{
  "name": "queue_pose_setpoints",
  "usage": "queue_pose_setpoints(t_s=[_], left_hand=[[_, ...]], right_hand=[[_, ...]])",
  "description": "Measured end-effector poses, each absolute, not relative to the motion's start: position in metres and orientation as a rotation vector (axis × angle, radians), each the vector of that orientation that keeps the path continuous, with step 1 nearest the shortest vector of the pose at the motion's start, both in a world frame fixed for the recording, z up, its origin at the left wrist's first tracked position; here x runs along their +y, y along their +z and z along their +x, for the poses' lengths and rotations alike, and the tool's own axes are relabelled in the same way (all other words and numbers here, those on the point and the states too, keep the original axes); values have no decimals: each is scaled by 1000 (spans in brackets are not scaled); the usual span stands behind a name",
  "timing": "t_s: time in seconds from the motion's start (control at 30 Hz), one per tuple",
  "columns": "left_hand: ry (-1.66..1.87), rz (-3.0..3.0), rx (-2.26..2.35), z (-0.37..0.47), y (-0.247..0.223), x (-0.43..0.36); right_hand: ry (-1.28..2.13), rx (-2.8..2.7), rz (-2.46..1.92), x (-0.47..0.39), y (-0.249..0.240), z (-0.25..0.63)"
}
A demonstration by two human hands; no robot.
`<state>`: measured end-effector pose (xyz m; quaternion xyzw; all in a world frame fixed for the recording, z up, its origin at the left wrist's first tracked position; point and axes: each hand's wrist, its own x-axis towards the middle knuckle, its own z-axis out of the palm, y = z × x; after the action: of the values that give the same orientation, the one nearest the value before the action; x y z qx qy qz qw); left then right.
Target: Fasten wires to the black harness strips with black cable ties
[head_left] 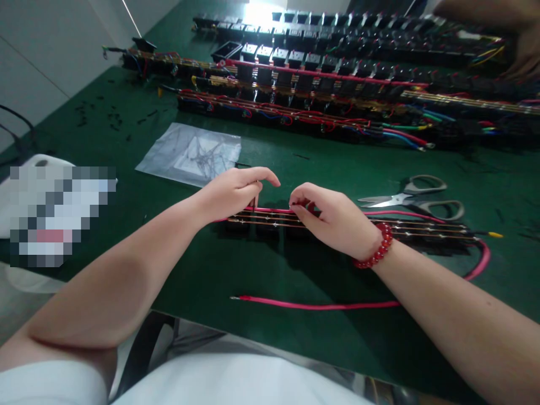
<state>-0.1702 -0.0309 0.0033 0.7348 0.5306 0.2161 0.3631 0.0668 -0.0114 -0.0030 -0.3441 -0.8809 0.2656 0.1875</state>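
In the head view, a long black strip assembly with brass-coloured rails lies across the table before me, and a thin red wire runs along its far edge. My left hand rests over its left part, index finger stretched out and the other fingers curled in. A short dark strip shows beside those curled fingers; what they grip is hidden. My right hand pinches thumb and forefinger together at the red wire, on something too small to name. A thick red cable with a metal end lies nearer me.
Scissors lie right of my right hand. Behind my left hand is a clear plastic bag holding thin dark strips. Rows of wired black assemblies line the far side. Another person's blurred hand is at top right.
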Motion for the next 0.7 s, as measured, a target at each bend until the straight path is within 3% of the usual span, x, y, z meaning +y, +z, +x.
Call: queue_pose_setpoints(t_s=[0.43,0.7], left_hand=[[513,1892,1286,-169,8,-34],[234,2042,1121,-176,12,-32]], right_hand=[[839,-2474,-990,-8,1,81],[806,-2447,-826,-11,0,83]])
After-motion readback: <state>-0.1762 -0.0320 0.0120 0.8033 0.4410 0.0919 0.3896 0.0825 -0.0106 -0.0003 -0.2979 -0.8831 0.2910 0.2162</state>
